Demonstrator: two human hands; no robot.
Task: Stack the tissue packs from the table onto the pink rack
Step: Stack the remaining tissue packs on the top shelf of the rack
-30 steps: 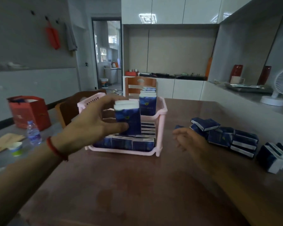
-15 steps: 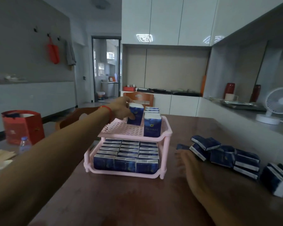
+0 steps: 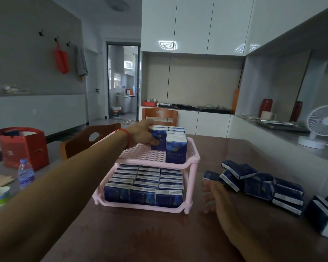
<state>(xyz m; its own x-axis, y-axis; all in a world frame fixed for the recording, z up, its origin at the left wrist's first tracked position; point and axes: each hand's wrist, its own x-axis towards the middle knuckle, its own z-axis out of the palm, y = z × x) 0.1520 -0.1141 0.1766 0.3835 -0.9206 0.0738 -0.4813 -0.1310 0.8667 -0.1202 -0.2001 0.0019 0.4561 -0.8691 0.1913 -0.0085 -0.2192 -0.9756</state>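
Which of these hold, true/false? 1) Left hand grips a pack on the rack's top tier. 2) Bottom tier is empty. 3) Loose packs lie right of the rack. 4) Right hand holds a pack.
1) Left hand grips a tissue pack on the pink rack top tier: true.
2) False: the bottom tier is full of packs.
3) Loose packs lie right of the rack: true.
4) False: the right hand is open, holding nothing.

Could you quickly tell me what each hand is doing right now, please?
Left hand: grips an upright dark blue tissue pack on the pink plastic rack.
Right hand: open, holding nothing.
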